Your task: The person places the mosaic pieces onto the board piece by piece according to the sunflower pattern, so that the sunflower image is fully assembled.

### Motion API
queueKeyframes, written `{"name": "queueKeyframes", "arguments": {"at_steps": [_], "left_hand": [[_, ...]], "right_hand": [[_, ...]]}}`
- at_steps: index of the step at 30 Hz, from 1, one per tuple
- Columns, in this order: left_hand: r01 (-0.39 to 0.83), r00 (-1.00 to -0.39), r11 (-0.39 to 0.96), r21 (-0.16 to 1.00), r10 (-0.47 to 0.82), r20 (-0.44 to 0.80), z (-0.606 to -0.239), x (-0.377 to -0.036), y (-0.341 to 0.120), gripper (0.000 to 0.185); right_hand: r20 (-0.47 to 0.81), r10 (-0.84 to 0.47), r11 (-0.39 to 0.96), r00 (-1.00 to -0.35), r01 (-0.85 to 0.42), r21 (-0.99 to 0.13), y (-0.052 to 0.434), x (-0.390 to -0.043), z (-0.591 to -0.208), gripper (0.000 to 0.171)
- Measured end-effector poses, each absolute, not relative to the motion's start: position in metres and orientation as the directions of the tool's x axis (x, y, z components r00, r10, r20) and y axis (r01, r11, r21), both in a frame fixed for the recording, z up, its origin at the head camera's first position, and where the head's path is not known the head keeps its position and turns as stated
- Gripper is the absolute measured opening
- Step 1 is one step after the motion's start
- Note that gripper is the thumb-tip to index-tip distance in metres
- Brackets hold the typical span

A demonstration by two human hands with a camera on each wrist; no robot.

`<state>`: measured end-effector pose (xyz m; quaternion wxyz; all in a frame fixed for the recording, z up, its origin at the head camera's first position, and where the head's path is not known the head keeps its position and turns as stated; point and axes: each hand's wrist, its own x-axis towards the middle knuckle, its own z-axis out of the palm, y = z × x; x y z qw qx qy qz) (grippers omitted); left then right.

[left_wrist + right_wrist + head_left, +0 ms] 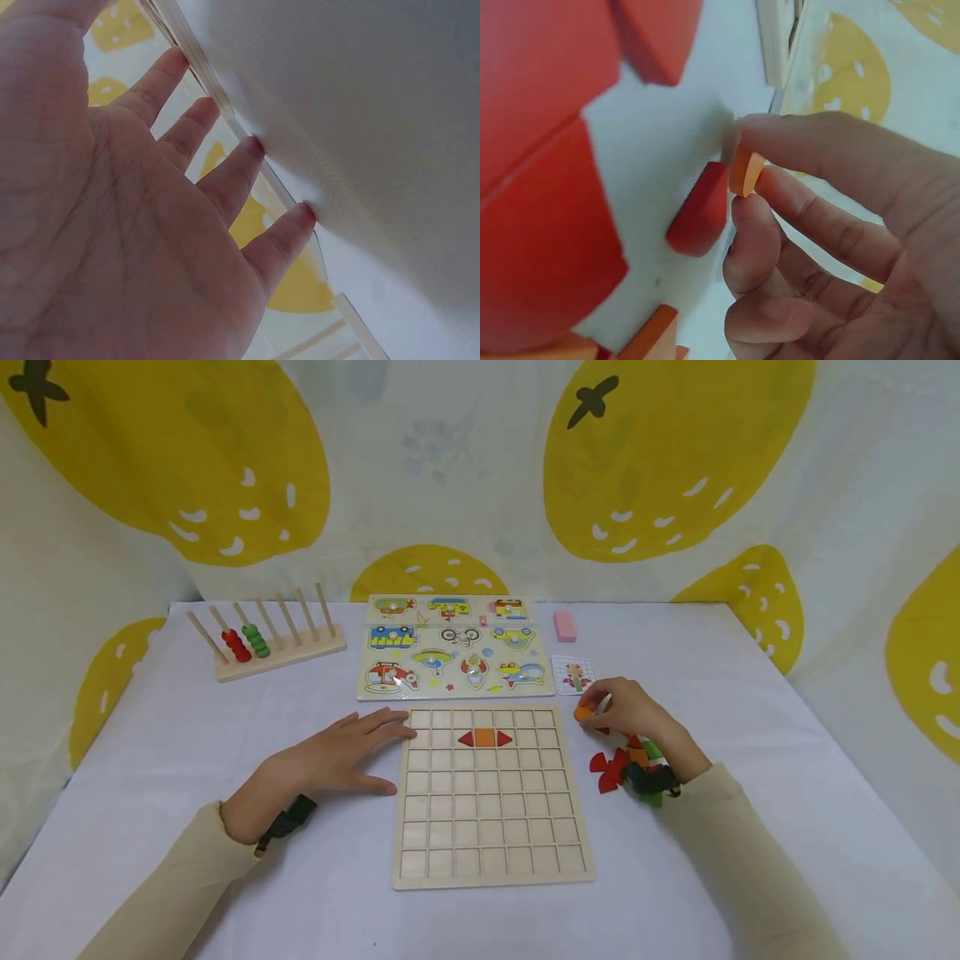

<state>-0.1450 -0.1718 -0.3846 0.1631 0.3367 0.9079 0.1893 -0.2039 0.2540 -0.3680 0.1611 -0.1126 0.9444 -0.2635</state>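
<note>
My right hand (pixel 628 708) pinches a small orange block (pixel 746 171) between thumb and fingers, just right of the wooden grid board (pixel 493 878). Close beside it a red block (pixel 701 214) lies on the cloth in the right wrist view. On the board, an orange square (pixel 485 737) sits in a cell of the second row, with a red triangle (pixel 466 739) on its left and another red triangle (pixel 505 739) on its right. At the board's left edge rests my left hand (pixel 330 756), fingers spread and holding nothing.
Loose red pieces (pixel 613 768), with orange and green ones, lie partly under my right wrist. A pattern card (pixel 573 676) and pink block (pixel 565 627) stand beyond that hand. Behind the board lies a vehicle puzzle (pixel 456 647); a peg rack (pixel 281 653) with beads is at left.
</note>
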Motion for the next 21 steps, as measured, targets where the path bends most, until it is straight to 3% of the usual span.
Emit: {"name": "queueKeyframes", "arguments": {"at_steps": [12, 21], "left_hand": [[0.545, -0.723, 0.708, 0.448, 0.668, -0.177, -0.389, -0.147, -0.171, 0.075], [0.554, -0.720, 0.703, 0.445, 0.673, -0.168, -0.388, -0.147, -0.171, 0.075]], "right_hand": [[-0.213, -0.378, 0.806, -0.901, -0.207, -0.555, 0.233, -0.189, -0.360, 0.021], [-0.198, -0.505, 0.743, -0.840, -0.306, -0.595, 0.203, -0.181, -0.362, 0.022]]}}
